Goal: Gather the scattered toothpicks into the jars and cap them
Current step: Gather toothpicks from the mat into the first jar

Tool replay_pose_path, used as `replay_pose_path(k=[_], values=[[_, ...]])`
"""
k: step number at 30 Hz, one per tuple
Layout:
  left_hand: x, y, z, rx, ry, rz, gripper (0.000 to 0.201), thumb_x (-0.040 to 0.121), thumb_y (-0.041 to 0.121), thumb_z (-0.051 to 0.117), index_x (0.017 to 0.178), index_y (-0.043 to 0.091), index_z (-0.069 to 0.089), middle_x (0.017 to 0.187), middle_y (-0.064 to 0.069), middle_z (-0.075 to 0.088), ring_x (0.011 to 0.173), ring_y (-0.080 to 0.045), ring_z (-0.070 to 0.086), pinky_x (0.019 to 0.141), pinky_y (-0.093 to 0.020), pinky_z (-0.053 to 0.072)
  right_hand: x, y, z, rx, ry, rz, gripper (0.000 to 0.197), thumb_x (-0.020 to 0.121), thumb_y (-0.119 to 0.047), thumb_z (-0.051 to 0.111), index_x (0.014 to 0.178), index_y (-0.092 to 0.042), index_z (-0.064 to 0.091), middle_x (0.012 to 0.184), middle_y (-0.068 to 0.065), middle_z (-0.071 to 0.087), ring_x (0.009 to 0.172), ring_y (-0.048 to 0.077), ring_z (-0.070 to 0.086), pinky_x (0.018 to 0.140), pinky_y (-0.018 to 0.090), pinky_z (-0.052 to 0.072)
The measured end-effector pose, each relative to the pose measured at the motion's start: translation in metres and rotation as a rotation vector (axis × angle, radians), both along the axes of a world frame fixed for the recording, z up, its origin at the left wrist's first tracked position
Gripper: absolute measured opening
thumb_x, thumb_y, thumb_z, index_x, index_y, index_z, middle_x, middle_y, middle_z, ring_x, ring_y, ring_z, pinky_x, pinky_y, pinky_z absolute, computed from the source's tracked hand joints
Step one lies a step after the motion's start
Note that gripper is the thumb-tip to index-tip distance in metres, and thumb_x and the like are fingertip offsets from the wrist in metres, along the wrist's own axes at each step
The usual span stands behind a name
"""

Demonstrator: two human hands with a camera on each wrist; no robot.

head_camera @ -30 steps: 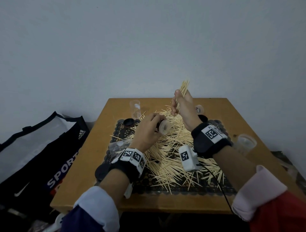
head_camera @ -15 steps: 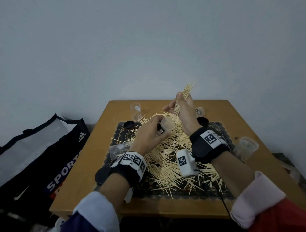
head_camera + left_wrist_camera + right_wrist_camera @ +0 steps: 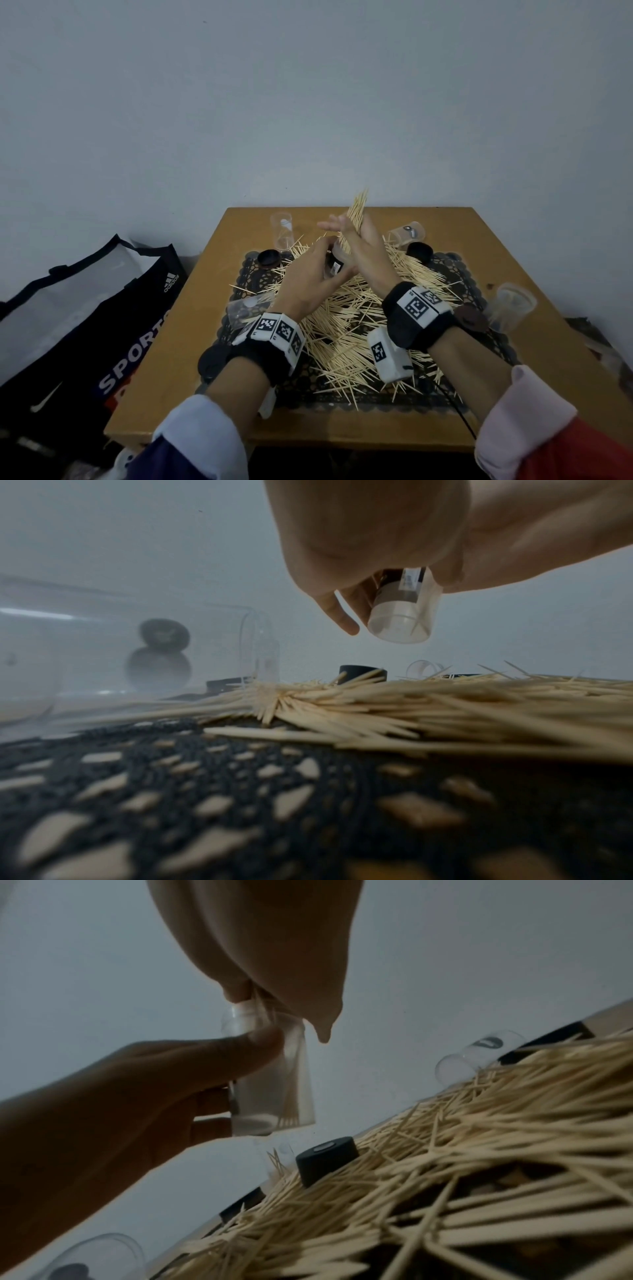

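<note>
The mouth of the jar [image 3: 334, 263] is hidden behind both hands. The left hand [image 3: 308, 277] grips the jar above the counter [image 3: 212, 274]. The right hand [image 3: 363, 246] pinches a toothpick bundle [image 3: 356, 214], its lower ends inside the jar, other fingers [image 3: 329, 224] stretched out.

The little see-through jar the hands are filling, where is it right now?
In the head view the jar is up above the toothpick pile, gripped in the left hand, with the right hand feeding a toothpick bundle into it.
</note>
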State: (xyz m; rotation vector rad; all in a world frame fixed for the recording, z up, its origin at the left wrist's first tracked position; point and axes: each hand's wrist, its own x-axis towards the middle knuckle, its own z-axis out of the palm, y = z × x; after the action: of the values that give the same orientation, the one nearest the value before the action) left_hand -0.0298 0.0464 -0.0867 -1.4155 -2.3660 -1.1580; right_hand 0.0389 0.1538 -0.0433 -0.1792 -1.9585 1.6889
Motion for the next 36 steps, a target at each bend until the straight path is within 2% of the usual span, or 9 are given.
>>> replay_pose_path(k=[3,7,11,16,20,23,28,31,36], values=[[0.002,-0.001,0.002,-0.005,-0.005,0.006,0.068,0.087,0.068,0.051,0.13,0.016,0.046,0.111,0.001,0.065,0.088,-0.013,0.065,0.078,-0.039,0.055,0.005,0.001,0.002,-0.136,0.032,0.027,0.021,0.102,-0.024,0.043,0.112,-0.005,0.046,0.114,0.01,0.069,0.099,-0.012,0.06,0.078,0.006,0.046],[0.004,-0.002,0.005,-0.013,-0.016,0.015,0.064,0.087,0.063,0.055,0.131,0.017,0.046,0.117,-0.001,0.064,0.095,-0.016,0.064,0.082,-0.038,0.054,0.007,0.003,0.001,-0.207,0.042,-0.01,0.017,0.103,-0.022,0.041,0.107,-0.006,0.047,0.11,0.014,0.07,0.11,0.008,0.06,0.067,0.001,0.043],[0.003,-0.002,0.004,-0.037,-0.019,0.013,0.068,0.086,0.067,0.052,0.133,0.018,0.045,0.118,0.001,0.064,0.094,-0.014,0.065,0.083,-0.039,0.054,0.006,0.006,-0.001,-0.16,0.013,-0.03,0.018,0.104,-0.024,0.04,0.103,-0.008,0.049,0.106,0.009,0.072,0.101,0.003,0.063,0.08,0.009,0.04],[0.003,-0.002,0.004,-0.039,-0.014,0.015,0.066,0.088,0.062,0.055,0.134,0.017,0.044,0.121,0.001,0.063,0.095,-0.013,0.064,0.084,-0.038,0.054,0.003,0.012,-0.01,-0.101,-0.025,-0.007,0.024,0.103,-0.027,0.043,0.093,-0.013,0.06,0.109,0.003,0.072,0.109,0.01,0.062,0.093,0.023,0.038],[0.003,-0.002,0.005,-0.028,-0.014,0.018,0.065,0.089,0.058,0.057,0.136,0.015,0.044,0.122,0.002,0.062,0.098,-0.01,0.062,0.084,-0.035,0.053,0.004,0.014,-0.012,-0.101,-0.064,-0.011,0.04,0.102,-0.039,0.037,0.113,-0.015,0.067,0.122,-0.005,0.065,0.115,0.003,0.057,0.11,0.036,0.035],[0.003,-0.003,0.005,-0.005,0.002,0.023,0.064,0.09,0.055,0.059,0.137,0.014,0.044,0.12,0.002,0.061,0.095,-0.009,0.06,0.081,-0.03,0.052,0.009,0.014,-0.009,-0.047,-0.154,0.041,0.038,0.102,-0.043,0.037,0.133,-0.032,0.055,0.134,-0.012,0.053,0.126,0.001,0.046,0.114,0.04,0.025],[-0.001,-0.004,0.002,0.03,0.077,0.085,0.058,0.089,0.051,0.061,0.133,0.015,0.047,0.124,0.004,0.056,0.101,-0.005,0.052,0.073,-0.021,0.042,0.013,0.021,-0.005,-0.022,-0.293,0.193,0.051,0.097,-0.05,0.04,0.147,-0.044,0.028,0.159,0.0,0.023,0.145,0.018,0.021,0.117,0.051,0.021],[-0.005,-0.004,0.0,0.048,0.133,0.122,0.051,0.085,0.035,0.072,0.127,0.016,0.051,0.125,0.004,0.054,0.106,0.0,0.043,0.071,-0.024,0.048,0.014,0.025,-0.001,-0.045,-0.303,0.151,0.066,0.088,-0.057,0.047,0.149,-0.039,0.029,0.153,0.004,0.033,0.136,0.023,0.039,0.106,0.048,0.042],[-0.006,-0.004,-0.001,0.044,0.151,0.141,0.051,0.085,0.037,0.071,0.128,0.018,0.052,0.127,0.005,0.053,0.113,-0.009,0.048,0.068,-0.029,0.053,0.011,0.025,-0.001,0.137,-0.315,0.093,0.053,0.082,-0.017,0.076,0.131,-0.015,0.056,0.118,0.001,0.057,0.09,0.017,0.067,0.073,0.039,0.061]])
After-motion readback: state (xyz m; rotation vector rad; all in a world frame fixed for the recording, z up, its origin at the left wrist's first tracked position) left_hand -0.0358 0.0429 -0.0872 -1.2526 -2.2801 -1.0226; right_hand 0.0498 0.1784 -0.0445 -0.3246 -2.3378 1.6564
